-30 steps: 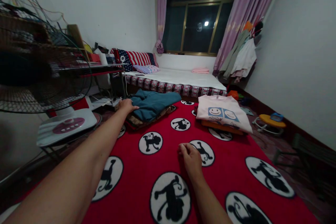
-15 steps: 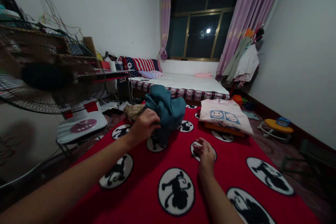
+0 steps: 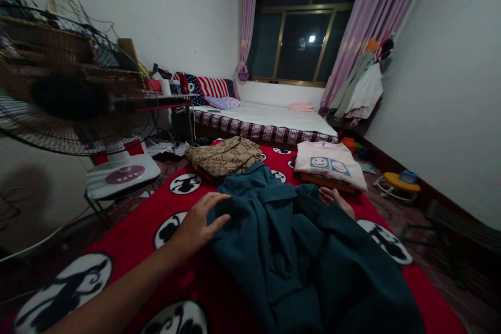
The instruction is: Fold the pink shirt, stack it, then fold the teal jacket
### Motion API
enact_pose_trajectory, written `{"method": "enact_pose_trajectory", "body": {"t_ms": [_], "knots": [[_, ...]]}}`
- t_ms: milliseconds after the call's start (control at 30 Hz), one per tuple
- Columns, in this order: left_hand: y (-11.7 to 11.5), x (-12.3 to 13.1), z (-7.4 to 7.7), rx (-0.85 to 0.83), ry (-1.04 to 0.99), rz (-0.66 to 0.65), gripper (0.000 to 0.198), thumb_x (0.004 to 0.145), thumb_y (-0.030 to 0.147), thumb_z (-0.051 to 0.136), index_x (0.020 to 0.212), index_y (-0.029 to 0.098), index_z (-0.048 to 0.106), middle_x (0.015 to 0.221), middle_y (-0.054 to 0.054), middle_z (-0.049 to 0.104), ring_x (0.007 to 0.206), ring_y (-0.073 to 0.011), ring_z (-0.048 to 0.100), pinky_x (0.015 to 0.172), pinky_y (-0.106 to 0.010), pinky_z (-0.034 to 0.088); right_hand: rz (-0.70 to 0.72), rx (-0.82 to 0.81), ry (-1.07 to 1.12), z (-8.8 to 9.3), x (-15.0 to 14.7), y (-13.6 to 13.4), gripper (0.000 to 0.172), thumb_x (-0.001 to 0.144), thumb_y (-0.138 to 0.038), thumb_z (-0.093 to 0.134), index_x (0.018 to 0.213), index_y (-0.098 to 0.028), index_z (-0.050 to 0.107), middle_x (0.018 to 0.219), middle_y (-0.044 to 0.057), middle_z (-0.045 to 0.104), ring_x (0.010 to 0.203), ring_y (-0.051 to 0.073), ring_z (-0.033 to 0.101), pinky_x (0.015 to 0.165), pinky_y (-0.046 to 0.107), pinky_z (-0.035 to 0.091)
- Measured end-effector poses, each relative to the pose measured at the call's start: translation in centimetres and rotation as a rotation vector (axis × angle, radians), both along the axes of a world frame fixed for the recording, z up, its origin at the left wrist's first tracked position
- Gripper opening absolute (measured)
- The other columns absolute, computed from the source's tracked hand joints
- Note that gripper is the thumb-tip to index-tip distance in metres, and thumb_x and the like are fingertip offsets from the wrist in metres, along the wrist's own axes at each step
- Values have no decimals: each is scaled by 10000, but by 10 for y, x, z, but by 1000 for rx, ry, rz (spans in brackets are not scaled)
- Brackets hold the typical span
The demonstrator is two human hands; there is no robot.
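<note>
A dark teal garment [image 3: 270,229] lies loosely spread over the red blanket [image 3: 129,250], with folds that look like a collar or flap at its upper middle. At its left edge is my left hand [image 3: 203,222], fingers and thumb apart, touching or just above the cloth. My right hand [image 3: 340,202] is at the garment's far right side, its fingers stretched out and the wrist and forearm covered by the cloth. Beyond lie a folded tan patterned garment [image 3: 225,156] and, near my right hand, a folded pink T-shirt [image 3: 329,162] with two smiley faces on top of an orange cloth [image 3: 324,180].
A fan [image 3: 70,99] stands at the left before a white chair [image 3: 121,175] and a cluttered desk [image 3: 168,99]. Past the blanket is a bed [image 3: 270,115] under the window. A yellow stool [image 3: 397,181] and a dark bench [image 3: 462,227] are at the right.
The teal garment went from a bunched heap near the tan one to spread out closer to me. My left hand moved down and opened; my right moved forward and right, under the cloth.
</note>
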State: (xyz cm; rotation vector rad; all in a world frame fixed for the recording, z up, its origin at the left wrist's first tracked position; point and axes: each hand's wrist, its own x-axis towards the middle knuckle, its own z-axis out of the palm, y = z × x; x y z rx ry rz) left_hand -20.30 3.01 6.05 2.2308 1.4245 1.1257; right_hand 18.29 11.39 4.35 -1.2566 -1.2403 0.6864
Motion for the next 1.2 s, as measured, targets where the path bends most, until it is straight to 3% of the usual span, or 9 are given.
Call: {"method": "enact_pose_trajectory", "body": {"t_ms": [167, 300, 433, 533, 667, 800, 967, 1067, 1200], "knots": [[12, 12, -26, -181, 11, -79, 555, 856, 455, 565, 1350, 213, 492, 1380, -126, 513, 1260, -273, 489, 1067, -440, 387, 118, -128, -47, 40, 28, -33, 520, 600, -596, 742, 942, -204, 721, 1015, 150, 721, 951, 313, 679, 798, 428, 540], [-7, 59, -18, -92, 61, -342, 527, 860, 420, 584, 1355, 259, 500, 1434, -103, 459, 1307, -259, 437, 1100, -441, 341, 265, -138, -166, 64, -10, -53, 541, 590, -534, 782, 1015, -207, 712, 1031, 138, 714, 903, 301, 686, 712, 392, 562], [-29, 102, -16, -61, 191, -564, 532, 788, 460, 672, 1283, 292, 572, 1445, -123, 428, 1330, -290, 399, 1088, -450, 342, 350, -67, -477, 48, -63, -53, 665, 667, -479, 741, 1271, -252, 576, 1281, 109, 599, 1121, 295, 594, 897, 438, 501], [-42, 111, -26, -31, 270, -563, 599, 719, 470, 730, 1267, 281, 577, 1470, -151, 368, 1351, -344, 344, 1097, -520, 291, 284, 22, -780, 19, -72, -40, 764, 701, -392, 720, 1398, -257, 437, 1476, 105, 396, 1336, 296, 388, 1068, 458, 344], [-50, 102, -30, -60, 281, -477, 488, 726, 424, 727, 1177, 296, 591, 1341, -91, 483, 1239, -286, 445, 1033, -453, 366, 214, -141, -1066, -15, -55, -20, 665, 720, -305, 688, 1351, -239, 489, 1374, 141, 481, 1233, 305, 474, 991, 427, 385], [-49, 93, -25, -76, 333, -390, 320, 705, 299, 722, 993, 250, 594, 1091, -51, 576, 1035, -246, 512, 882, -385, 420, 168, -196, -1174, -23, -43, -17, 388, 707, -165, 637, 1088, -235, 645, 1086, 97, 630, 1018, 246, 580, 815, 300, 425], [-43, 69, -14, -157, 286, -400, 237, 696, 62, 577, 875, 217, 579, 917, -11, 608, 902, -187, 540, 791, -298, 405, 109, -90, -789, 7, -25, -39, 183, 722, -249, 564, 853, -216, 687, 844, 30, 697, 814, 224, 632, 703, 278, 441], [-41, 36, 3, -284, 152, -360, 189, 657, 51, 562, 775, 197, 584, 835, 13, 612, 824, -149, 556, 744, -248, 403, 37, -37, -502, 32, 1, -66, 243, 690, -368, 592, 810, -192, 710, 759, 28, 699, 726, 228, 626, 638, 287, 457], [-32, -22, 23, -583, 114, -295, 58, 638, 134, 598, 645, 177, 561, 668, 25, 569, 675, -138, 541, 628, -228, 399, 82, -156, -372, 50, 41, -108, 296, 495, -398, 779, 714, -205, 731, 668, 40, 695, 578, 209, 597, 527, 298, 473]]}}
